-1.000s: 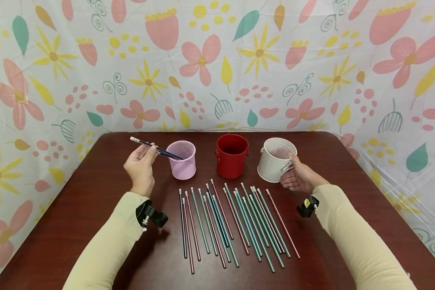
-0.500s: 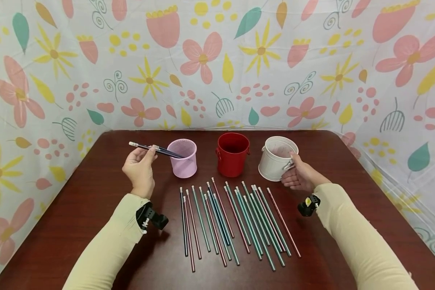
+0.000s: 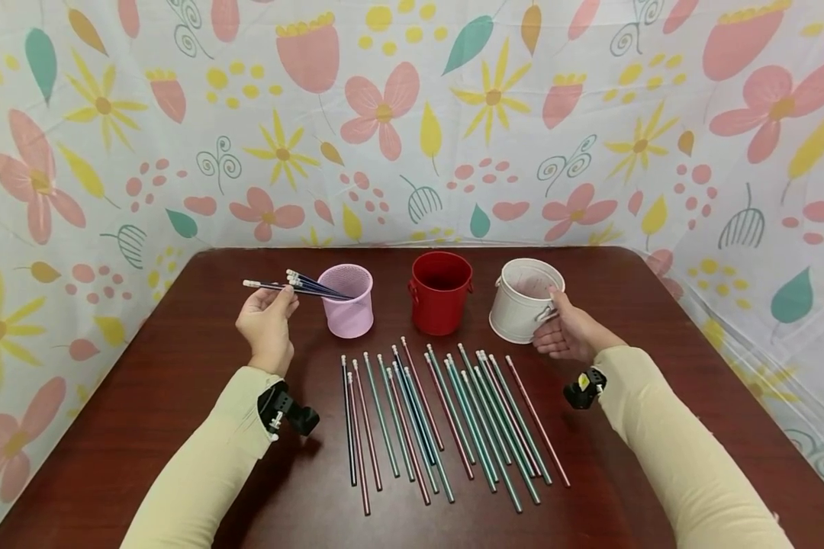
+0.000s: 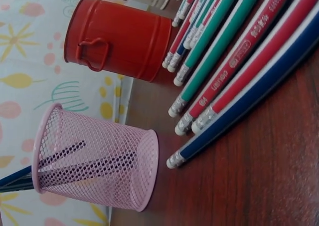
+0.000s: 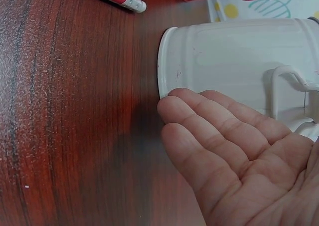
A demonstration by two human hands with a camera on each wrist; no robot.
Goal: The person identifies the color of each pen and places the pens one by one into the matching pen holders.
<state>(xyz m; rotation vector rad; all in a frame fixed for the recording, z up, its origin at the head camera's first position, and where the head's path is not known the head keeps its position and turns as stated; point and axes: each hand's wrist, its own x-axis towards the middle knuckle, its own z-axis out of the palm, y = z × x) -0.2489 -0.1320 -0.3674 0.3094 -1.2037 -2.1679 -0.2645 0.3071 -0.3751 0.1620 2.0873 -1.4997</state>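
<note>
My left hand pinches a dark blue pencil between thumb and fingertips, left of the pink mesh cup. That pencil's tip end points into the cup. Several other dark blue pencils lean over the cup's rim, eraser ends up and to the left. In the left wrist view their lower parts show through the mesh. At the white bucket, my right hand rests with straight fingers along the side and the thumb near the rim. In the right wrist view the palm faces up and holds nothing.
A red bucket stands between the cup and the white bucket. In front lie several red, green and blue pencils in a loose row on the dark wooden table. A floral cloth hangs behind and at the sides.
The pencil in my left hand has tilted flatter. Other dark blue pencils now show separately above it, leaning in the cup. My right hand stays at the white bucket.
</note>
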